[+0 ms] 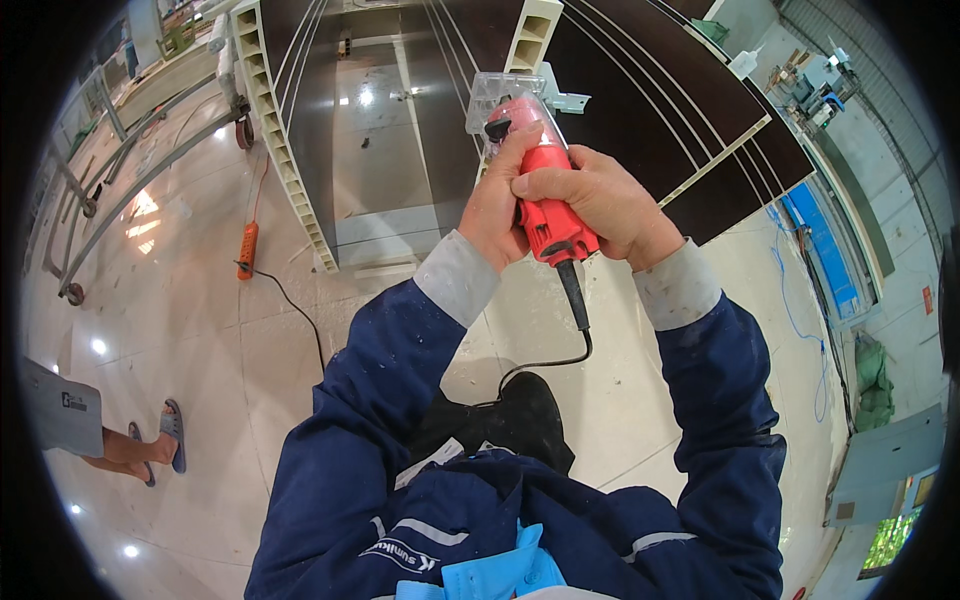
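Both my hands are closed around a red trim router [552,222] with a clear plastic base [488,92]. My left hand [492,212] wraps its left side, and my right hand [618,205] grips it from the right, the thumbs near each other on top. The base sits at the end of a dark panel [640,100] with a pale hollow-celled edge [535,30]. A metal bracket [570,102] sticks out beside the base. The router's bit is hidden. A black cord [575,295] runs from its rear down past my shoes.
Another dark panel with a celled edge [285,140] stands at the left. An orange power strip [248,250] lies on the tiled floor. A wheeled metal rack [150,200] stands far left; below it are a person's legs in sandals [172,435]. Blue cable [790,290] hangs at right.
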### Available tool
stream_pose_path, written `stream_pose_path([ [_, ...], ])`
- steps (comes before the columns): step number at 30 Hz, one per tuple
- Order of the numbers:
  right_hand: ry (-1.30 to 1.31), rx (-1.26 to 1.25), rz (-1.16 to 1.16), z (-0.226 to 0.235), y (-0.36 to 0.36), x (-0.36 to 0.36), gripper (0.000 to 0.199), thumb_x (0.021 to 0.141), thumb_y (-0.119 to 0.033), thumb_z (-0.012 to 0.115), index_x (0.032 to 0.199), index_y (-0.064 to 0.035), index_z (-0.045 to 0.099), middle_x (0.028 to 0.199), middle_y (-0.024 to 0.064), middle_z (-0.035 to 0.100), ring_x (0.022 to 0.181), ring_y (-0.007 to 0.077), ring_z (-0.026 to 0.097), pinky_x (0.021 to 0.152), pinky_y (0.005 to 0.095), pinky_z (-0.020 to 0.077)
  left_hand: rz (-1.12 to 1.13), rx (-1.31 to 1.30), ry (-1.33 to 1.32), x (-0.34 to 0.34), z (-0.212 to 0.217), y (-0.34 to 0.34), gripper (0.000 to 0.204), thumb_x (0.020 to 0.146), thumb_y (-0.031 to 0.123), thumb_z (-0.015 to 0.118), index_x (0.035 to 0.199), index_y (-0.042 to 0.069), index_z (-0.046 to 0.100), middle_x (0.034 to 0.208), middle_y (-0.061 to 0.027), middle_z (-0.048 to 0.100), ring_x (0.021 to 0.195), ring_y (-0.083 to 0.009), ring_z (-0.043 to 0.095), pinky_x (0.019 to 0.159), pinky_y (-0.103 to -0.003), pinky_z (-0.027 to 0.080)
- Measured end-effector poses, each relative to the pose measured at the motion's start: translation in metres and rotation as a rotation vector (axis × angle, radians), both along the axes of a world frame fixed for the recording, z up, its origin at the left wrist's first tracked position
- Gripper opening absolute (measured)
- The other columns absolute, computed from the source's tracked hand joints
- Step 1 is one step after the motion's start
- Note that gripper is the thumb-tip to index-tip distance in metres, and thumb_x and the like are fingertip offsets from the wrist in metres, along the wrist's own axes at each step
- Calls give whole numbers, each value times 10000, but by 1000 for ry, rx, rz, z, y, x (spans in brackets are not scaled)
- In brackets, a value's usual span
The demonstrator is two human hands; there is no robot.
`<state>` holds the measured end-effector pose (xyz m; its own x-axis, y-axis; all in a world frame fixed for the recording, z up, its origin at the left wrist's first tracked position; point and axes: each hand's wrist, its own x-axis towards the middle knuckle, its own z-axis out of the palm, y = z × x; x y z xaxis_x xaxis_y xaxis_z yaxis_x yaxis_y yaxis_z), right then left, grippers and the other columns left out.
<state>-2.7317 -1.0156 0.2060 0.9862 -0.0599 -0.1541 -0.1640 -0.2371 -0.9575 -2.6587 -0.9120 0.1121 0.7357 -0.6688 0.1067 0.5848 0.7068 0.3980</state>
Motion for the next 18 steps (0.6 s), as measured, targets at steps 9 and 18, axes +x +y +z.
stream_pose_path([
  [9,24,-22,-20,-49,3,4,522,823,-197,830,1186,43,540,1055,141,652,856,186,707,733,312,619,34,57,61,-5,-47,2,422,972,431,691,1180,71,618,1014,-80,700,870,-204,723,781,-386,632],
  [18,11,27,-39,-90,1,5,599,781,-215,837,1219,67,542,1062,158,665,880,207,700,771,333,593,13,96,68,-6,-82,2,490,944,472,706,1228,88,598,1037,-74,679,897,-205,716,812,-386,627],
])
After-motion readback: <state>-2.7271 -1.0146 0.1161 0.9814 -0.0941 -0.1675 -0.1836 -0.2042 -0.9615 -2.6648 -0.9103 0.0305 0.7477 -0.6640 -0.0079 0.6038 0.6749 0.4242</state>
